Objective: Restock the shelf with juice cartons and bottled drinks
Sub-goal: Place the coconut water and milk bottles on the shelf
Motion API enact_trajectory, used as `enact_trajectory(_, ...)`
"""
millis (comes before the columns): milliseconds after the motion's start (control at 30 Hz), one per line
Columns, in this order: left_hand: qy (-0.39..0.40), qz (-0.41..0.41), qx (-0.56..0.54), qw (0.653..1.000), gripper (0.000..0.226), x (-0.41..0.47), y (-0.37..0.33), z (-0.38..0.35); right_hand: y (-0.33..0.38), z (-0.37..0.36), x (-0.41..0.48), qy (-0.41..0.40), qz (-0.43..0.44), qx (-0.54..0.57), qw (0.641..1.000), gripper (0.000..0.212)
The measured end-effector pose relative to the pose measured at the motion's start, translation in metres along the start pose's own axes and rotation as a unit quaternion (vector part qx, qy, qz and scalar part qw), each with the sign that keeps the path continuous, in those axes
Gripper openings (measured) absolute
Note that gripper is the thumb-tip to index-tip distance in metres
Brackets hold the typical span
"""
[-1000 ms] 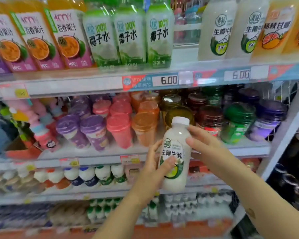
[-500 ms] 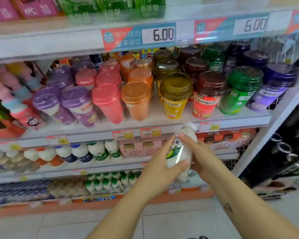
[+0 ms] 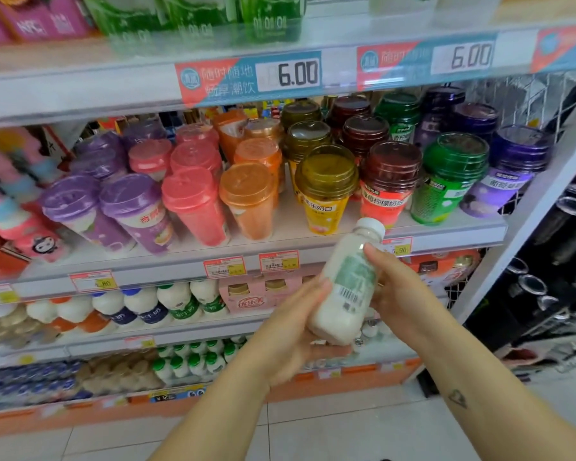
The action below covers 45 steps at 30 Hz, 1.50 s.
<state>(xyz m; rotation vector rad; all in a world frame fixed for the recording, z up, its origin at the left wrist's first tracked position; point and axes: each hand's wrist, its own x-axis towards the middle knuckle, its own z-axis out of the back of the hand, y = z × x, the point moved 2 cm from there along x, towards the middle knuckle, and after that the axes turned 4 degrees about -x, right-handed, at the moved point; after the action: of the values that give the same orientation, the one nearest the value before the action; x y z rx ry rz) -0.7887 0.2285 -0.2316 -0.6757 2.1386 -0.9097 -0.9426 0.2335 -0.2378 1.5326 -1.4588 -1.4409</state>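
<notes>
Both hands, left (image 3: 293, 331) and right (image 3: 403, 294), are wrapped around a tilted bottle (image 3: 345, 287); if loosened, it could be dropped.

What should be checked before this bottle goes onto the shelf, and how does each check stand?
1. Grip: left hand and right hand both hold the bottle: ok.
2. Cap on: ok.
3. Upright: tilted, with the top toward the upper right: not ok.
4. Front label toward the person: the barcode side faces the camera: not ok.
5. Free slot: the cup shelf has a full front row, no gap in view: cannot tell.
</notes>
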Motion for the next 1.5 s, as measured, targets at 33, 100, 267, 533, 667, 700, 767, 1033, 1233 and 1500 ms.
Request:
enact_trajectory(33, -0.021, -0.039, 0.093, 0.995, 0.035, 0.000, -0.001, 0.000, 0.000, 0.000, 0.000, -0.014, 0.011, -0.027, 0.999, 0.053)
enact_trajectory(100, -0.044, -0.106, 0.182, 0.977, 0.032, -0.002, -0.002, 0.001, -0.002, -0.002, 0.001, -0.037, 0.018, -0.066, 0.997, 0.059)
enact_trajectory(267, -0.045, -0.059, 0.008, 0.997, 0.048, -0.006, 0.008, 0.010, -0.002, -0.007, 0.000, -0.037, 0.025, -0.056, 0.997, 0.050)
enact_trajectory(533, 0.029, 0.124, -0.290, 0.949, 0.067, -0.012, 0.020, 0.015, -0.012, -0.016, -0.003, 0.043, -0.040, 0.022, 0.998, 0.053)
enact_trajectory(667, 0.003, 0.138, -0.326, 0.935, 0.063, -0.012, 0.028, 0.018, -0.021, -0.015, -0.001, -0.009, -0.096, -0.048, 0.994, 0.057)
enact_trajectory(700, -0.002, 0.137, -0.332, 0.933, 0.061, -0.013, 0.029, 0.019, -0.023, -0.016, -0.001, -0.011, -0.107, -0.060, 0.992, 0.057)
enact_trajectory(767, -0.006, 0.134, -0.331, 0.934, 0.060, -0.014, 0.031, 0.019, -0.024, -0.018, -0.002, -0.007, -0.117, -0.074, 0.990, 0.053)
enact_trajectory(1033, -0.147, -0.056, 0.063, 0.986, 0.036, -0.020, 0.016, 0.022, -0.011, -0.019, -0.018, 0.033, -0.088, -0.069, 0.993, 0.036)
enact_trajectory(1233, -0.128, -0.199, 0.235, 0.943, 0.052, -0.029, 0.010, 0.014, -0.012, -0.036, -0.025, 0.057, -0.069, -0.018, 0.996, 0.037)
enact_trajectory(1500, -0.144, -0.042, -0.091, 0.985, 0.042, -0.037, 0.034, 0.025, -0.019, -0.042, -0.022, 0.003, -0.048, 0.065, 0.997, 0.035)
